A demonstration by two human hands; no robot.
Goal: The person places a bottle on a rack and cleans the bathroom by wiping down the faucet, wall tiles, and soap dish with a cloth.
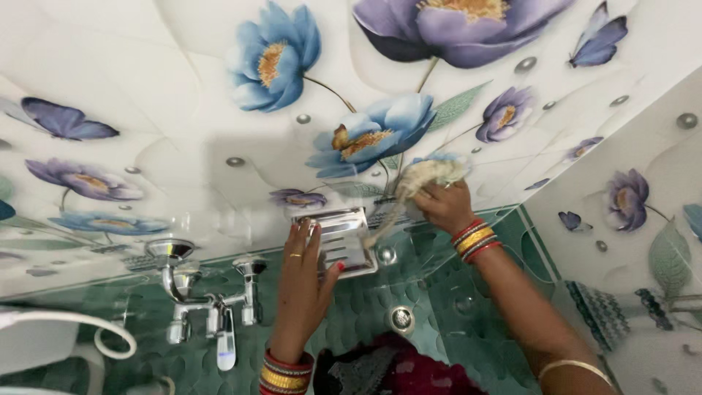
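— Well, nearest, the person's left hand (306, 281) rests flat and open-fingered against the shiny chrome wall-mounted soap dish (338, 240), steadying it?

— Yes. Just beyond, the right hand (443, 205) is closed around a pale, stringy scrubbing cloth (430, 175), pressed to the white floral wall tile (219, 95) right of the dish.

— Judging by that, firm bracing and short strokes would suit, keeping clear of the chrome tap (212, 300) at left.
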